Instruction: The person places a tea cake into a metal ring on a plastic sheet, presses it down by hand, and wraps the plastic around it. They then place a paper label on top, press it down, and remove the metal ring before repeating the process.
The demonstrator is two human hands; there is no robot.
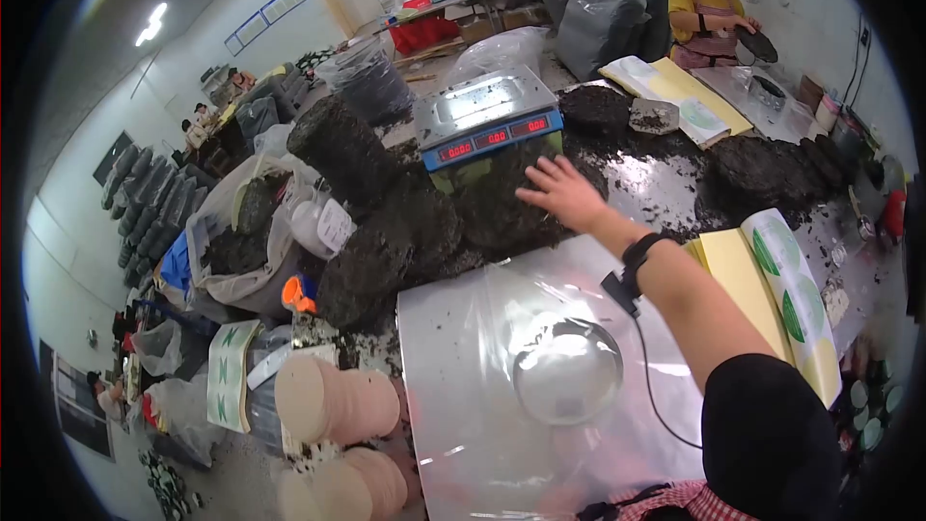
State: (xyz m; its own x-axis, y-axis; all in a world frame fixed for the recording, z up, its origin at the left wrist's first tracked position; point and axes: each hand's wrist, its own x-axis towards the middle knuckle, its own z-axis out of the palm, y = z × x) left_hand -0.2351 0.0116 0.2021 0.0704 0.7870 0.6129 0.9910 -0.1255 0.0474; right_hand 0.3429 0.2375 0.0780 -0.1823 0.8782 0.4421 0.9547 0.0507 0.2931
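Note:
My right hand [564, 193] reaches forward with its fingers apart, holding nothing. It is just in front of a digital scale [487, 111] with red number displays and a bare metal pan. Under the hand lies a dark, crumbly round cake [497, 212], one of several by the scale. A strap circles my right wrist, and a black cable [651, 367] hangs from a small black part there. Nearer to me, clear plastic sheets [453, 425] are spread out with a round shiny disc [569, 371] showing on them. My left hand is out of view.
Stacks of round beige paper discs [333, 400] stand at the left front. An open bag [241, 241] of dark material and an orange tape dispenser [299, 294] are farther left. Sheets with green round labels [786, 270] lie at right. A person in yellow [694, 10] works across the table.

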